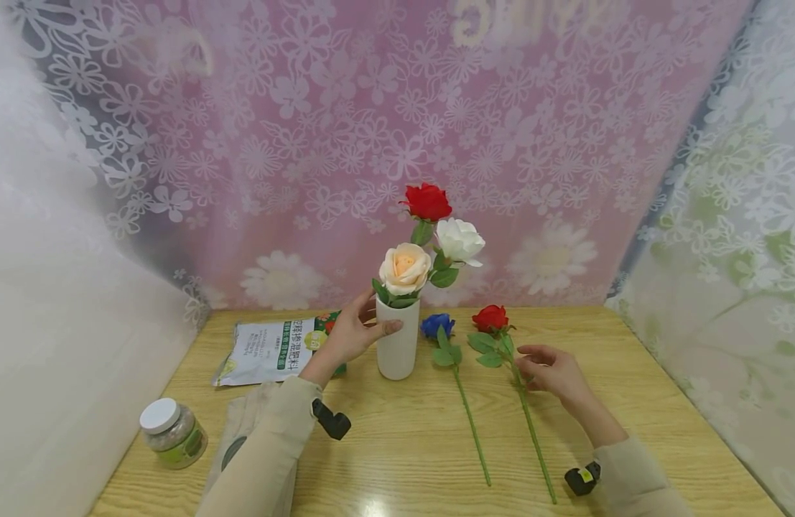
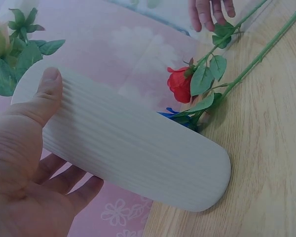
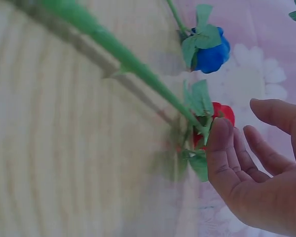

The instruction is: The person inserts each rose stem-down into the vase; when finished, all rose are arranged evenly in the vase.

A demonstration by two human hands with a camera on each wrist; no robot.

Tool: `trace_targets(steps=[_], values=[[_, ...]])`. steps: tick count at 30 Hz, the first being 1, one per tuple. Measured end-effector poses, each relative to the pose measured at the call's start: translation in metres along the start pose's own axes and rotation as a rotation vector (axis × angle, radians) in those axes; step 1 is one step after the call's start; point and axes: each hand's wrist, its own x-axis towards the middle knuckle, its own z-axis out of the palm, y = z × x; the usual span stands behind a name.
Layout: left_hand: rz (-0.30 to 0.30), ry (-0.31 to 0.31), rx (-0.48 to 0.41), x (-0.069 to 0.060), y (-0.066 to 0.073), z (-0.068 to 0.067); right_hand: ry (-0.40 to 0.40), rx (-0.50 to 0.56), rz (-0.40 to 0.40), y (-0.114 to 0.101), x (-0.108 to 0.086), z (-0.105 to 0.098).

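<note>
A white ribbed vase [image 1: 397, 348] stands upright on the table, held near its rim by my left hand [image 1: 357, 330], thumb across the front and fingers around the far side. In it are a peach rose [image 1: 405, 268], a white rose [image 1: 460, 240] and a taller red rose [image 1: 427, 202]. My right hand [image 1: 555, 373] hovers beside the stem of a second red rose [image 1: 490, 318] lying on the table. Its fingers are loosely bent with a gap between thumb and fingers, and the right wrist view [image 3: 266, 168] shows nothing pinched. A blue rose [image 1: 438, 327] lies left of that stem.
Behind my left arm lies a printed foil bag [image 1: 268, 352]. At the table's left stands a clear jar [image 1: 180, 438] with a white lid. A folded beige cloth-like item [image 1: 242, 424] is partly under my left sleeve. Floral curtains [image 1: 345, 143] enclose the wooden table [image 1: 397, 445].
</note>
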Motion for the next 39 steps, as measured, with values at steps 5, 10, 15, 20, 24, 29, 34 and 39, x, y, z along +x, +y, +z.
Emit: trace_targets(steps=[5,10,15,20,24,29,34,39], values=[[0.007,-0.014,0.005,0.000,0.001,0.000,-0.020,-0.077,0.016,0.010,-0.002,0.003],[0.009,-0.026,0.015,0.000,0.001,0.000,-0.039,-0.102,0.050,0.014,-0.004,0.004],[0.011,-0.015,0.040,-0.001,0.003,0.001,-0.058,-0.099,0.053,0.015,-0.005,0.004],[0.009,-0.020,0.047,-0.001,0.004,0.001,-0.072,-0.091,0.060,0.017,-0.004,0.003],[-0.001,-0.022,0.048,-0.001,0.004,0.001,-0.074,-0.078,0.069,0.018,-0.005,0.004],[-0.021,-0.015,0.049,-0.001,0.004,0.000,-0.079,-0.079,0.083,0.020,-0.004,0.004],[-0.027,-0.012,0.051,-0.001,0.003,0.000,-0.085,-0.113,0.082,0.020,-0.003,0.006],[-0.013,-0.018,0.047,-0.002,0.003,0.000,-0.101,-0.109,0.100,0.020,-0.002,0.006]])
